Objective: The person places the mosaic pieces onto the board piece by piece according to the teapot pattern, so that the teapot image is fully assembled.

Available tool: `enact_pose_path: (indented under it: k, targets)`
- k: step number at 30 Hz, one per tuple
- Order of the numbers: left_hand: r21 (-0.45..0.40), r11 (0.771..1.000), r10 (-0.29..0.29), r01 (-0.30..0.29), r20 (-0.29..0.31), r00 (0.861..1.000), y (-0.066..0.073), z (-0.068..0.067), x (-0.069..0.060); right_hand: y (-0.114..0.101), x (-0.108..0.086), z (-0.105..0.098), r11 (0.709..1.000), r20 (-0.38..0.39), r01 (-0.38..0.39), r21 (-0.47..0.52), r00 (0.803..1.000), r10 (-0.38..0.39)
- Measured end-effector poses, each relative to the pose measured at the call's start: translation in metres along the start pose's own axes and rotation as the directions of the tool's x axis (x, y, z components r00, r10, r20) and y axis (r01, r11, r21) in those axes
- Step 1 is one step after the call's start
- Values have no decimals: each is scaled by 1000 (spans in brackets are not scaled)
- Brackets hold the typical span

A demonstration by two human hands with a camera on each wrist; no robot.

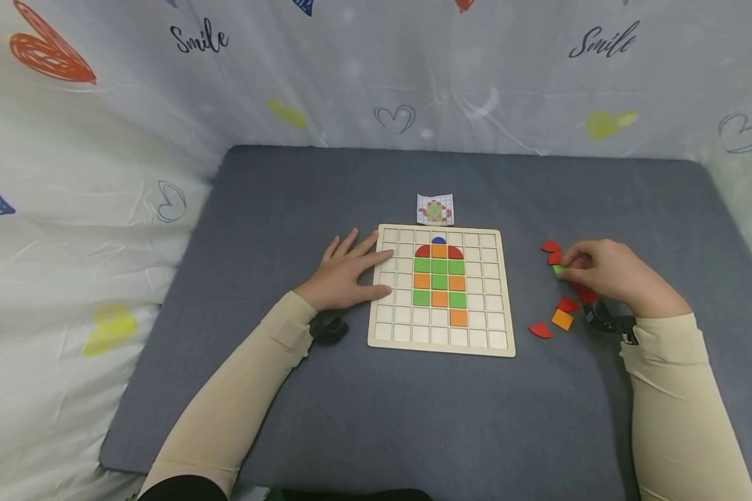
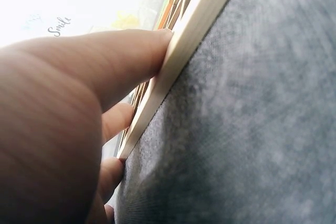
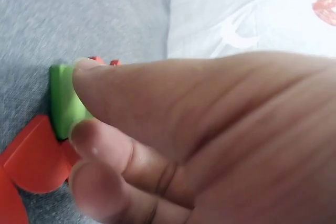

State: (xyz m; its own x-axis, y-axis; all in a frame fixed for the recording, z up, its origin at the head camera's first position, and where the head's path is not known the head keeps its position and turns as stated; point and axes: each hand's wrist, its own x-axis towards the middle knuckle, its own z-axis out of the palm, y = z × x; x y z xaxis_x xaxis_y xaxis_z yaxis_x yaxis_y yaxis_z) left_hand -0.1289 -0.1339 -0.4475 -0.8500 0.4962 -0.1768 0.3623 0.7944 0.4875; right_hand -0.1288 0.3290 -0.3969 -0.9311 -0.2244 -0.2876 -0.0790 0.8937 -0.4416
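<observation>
Both hands are busy on my feed, at different jobs. The right hand (image 1: 620, 275) pinches a green block (image 3: 65, 98) with thumb and fingertips, over by the loose pieces to the right of the board. From the wrist view I judge the thumb has only the block's edge, so a hurried lift could let it twist or slip. A red piece (image 3: 39, 156) lies right up against the fingertips and could get dragged along with it.

The left hand (image 1: 346, 277) has its fingers spread, thumb and index finger resting on the left side of the grid board (image 1: 441, 352). I'd worry about that contact turning into a push: the board could skid across the grey table (image 1: 326, 403) and jog the laid pieces, including the blue half-round (image 1: 439, 240) at the top and the lowest orange square (image 1: 459, 318).

Just beyond the far edge sits the pattern card (image 1: 435, 210); a board sliding forward would shove it. Its printing is tiny from where I watch, so misreading a cell seems an easy slip. Nearer me, the loose orange block (image 1: 562, 319) could be knocked by a low sleeve.
</observation>
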Motion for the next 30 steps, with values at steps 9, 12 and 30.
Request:
enact_pose_path:
  k: [9,12,30]
  targets:
    - [-4,1000,-2,2,0,1000,1,1,-1,6,1,1,998,17,-57,-30,998,57]
    - [-5,1000,0,0,2,1000,1,1,-1,5,1,1,997,23,-72,-37,997,73]
    - [2,1000,-4,4,-5,1000,3,0,0,-33,-4,16,998,5,48,-47,999,-48]
